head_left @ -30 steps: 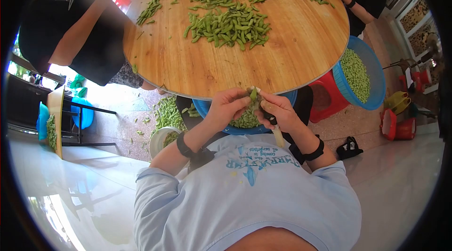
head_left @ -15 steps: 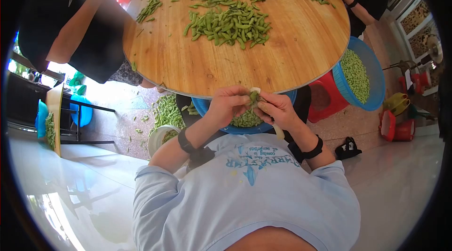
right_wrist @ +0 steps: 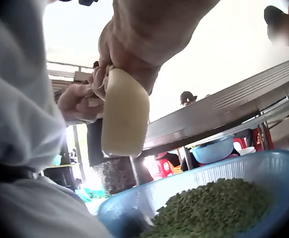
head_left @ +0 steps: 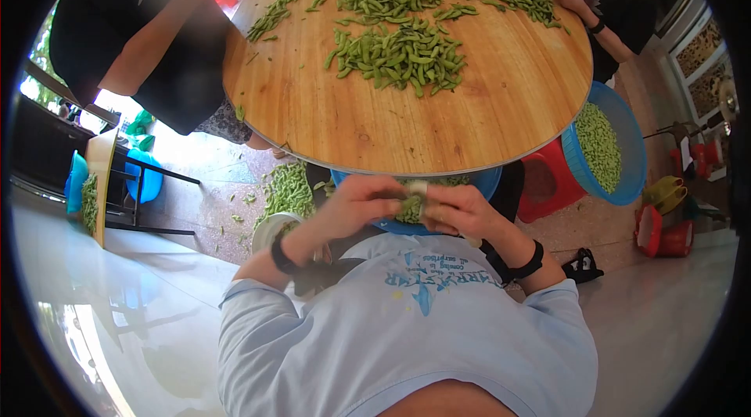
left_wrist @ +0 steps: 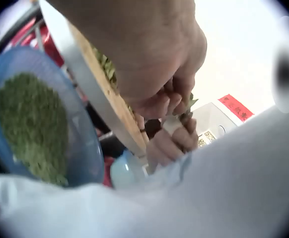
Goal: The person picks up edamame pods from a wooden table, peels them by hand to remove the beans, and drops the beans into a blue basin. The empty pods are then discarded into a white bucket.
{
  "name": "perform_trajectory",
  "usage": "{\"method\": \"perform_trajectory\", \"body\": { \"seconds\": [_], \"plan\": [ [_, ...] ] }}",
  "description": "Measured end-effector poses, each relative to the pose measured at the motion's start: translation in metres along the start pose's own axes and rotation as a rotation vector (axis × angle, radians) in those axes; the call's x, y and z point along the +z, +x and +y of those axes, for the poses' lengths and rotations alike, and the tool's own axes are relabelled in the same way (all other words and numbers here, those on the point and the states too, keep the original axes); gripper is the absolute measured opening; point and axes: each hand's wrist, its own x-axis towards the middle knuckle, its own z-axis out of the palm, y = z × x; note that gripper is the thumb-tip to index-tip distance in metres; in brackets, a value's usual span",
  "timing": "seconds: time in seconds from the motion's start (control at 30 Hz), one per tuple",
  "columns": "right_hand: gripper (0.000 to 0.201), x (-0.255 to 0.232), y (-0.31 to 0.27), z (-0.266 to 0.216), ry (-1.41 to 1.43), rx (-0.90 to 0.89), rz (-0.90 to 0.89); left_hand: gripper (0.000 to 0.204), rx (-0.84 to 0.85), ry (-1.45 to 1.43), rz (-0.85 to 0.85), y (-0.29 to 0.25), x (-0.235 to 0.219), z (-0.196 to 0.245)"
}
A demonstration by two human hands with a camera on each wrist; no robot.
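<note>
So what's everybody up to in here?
Someone in a light blue shirt is working above a blue basin of loose green beans. Their left hand pinches what looks like a green pod; their right hand holds a pale object. More pods lie piled on the wooden table, with other people around it.

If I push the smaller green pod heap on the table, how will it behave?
The smaller pod heap probably spreads, since its pieces lie loose. Being slim, each is likely light. The elongated shapes suggest sliding more than rolling.
</note>
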Motion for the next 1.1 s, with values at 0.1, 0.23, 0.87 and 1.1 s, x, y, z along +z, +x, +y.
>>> {"method": "perform_trajectory", "body": {
  "seconds": [0.1, 0.23, 0.87, 1.1],
  "plan": [
    [0.038, -0.015, 0.011, 0.001, -0.092, 0.024, 0.19, 0.011, 0.19, 0.898, 0.043, -0.021, -0.052, 0.03],
    [0.03, -0.042, 0.022, 0.008, -0.014, -0.009, 0.387, 0.01, -0.128, 1.54, 0.146, -0.028, -0.095, 0.037],
    [0.027, -0.068, 0.026, 0.013, 0.087, 0.073, 0.277, 0.023, 0.16, 0.933, 0.504, 0.145, -0.101, 0.001],
    [0.028, -0.071, 0.028, 0.013, 0.089, 0.065, 0.228, 0.021, 0.125, 0.495, 0.694, 0.114, -0.055, -0.008]
  ]
}}
